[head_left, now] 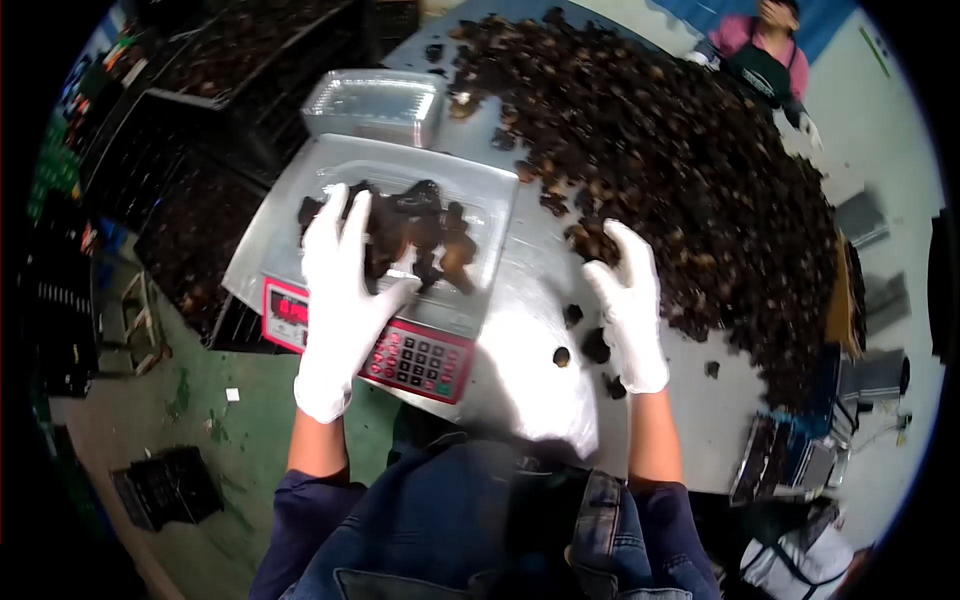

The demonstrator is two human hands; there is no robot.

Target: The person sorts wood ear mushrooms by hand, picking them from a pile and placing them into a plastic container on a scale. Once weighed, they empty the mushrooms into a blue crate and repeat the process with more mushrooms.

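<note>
My left hand [345,290], in a white glove, reaches over the scale's metal plate with fingers spread, touching or just above dark brown pieces [425,235] in a clear tray [485,250]. The scale [415,360] has a red front with a keypad and a lit display. My right hand [630,300], also gloved in white, is at the near edge of the large pile of dark pieces [660,150]. Its thumb and forefinger are apart, with a brown piece [590,240] near the fingertips; whether it is gripped is unclear.
Stacked clear trays [375,105] stand behind the scale. Loose pieces [596,345] lie beside my right hand. Black crates [190,200] of dark pieces are at the left. A person [765,60] in a dark apron stands at the table's far right. A black crate [168,488] sits on the floor.
</note>
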